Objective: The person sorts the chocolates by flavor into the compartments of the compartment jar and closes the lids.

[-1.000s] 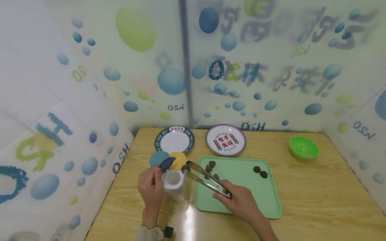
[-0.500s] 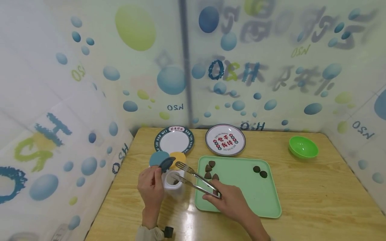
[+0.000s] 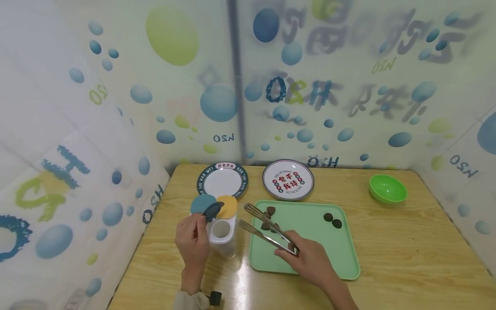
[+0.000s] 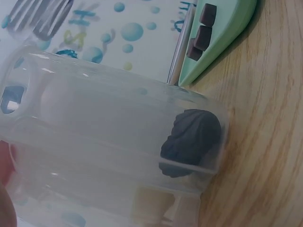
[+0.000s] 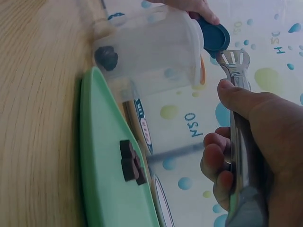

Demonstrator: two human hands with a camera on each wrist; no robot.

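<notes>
My left hand (image 3: 192, 241) pinches the raised dark blue lid (image 3: 212, 211) of a translucent plastic storage container (image 3: 228, 248). The round compartment under this lid stands uncovered; a blue lid (image 3: 202, 203) and a yellow lid (image 3: 227, 206) lie behind it. At the container's bottom sits a dark, ridged lump (image 4: 191, 142), also visible in the right wrist view. Metal tongs (image 3: 271, 237) are gripped in my right hand (image 3: 311, 258), their tips apart with nothing between them, right of the container and over the tray's left edge. Several brown wedge-shaped pieces (image 3: 271, 210) lie partly behind the tongs.
The green tray (image 3: 321, 254) also bears two dark round pieces (image 3: 332, 220) at its right. Behind stand a green-rimmed plate (image 3: 222, 183) and a white plate with red print (image 3: 288, 196). A green bowl (image 3: 388, 189) sits far right on the wooden table (image 3: 399, 249).
The tongs carried a dark round piece to the container's mouth, opened and released it there, then moved back right over the tray. My left hand keeps the lid raised.
</notes>
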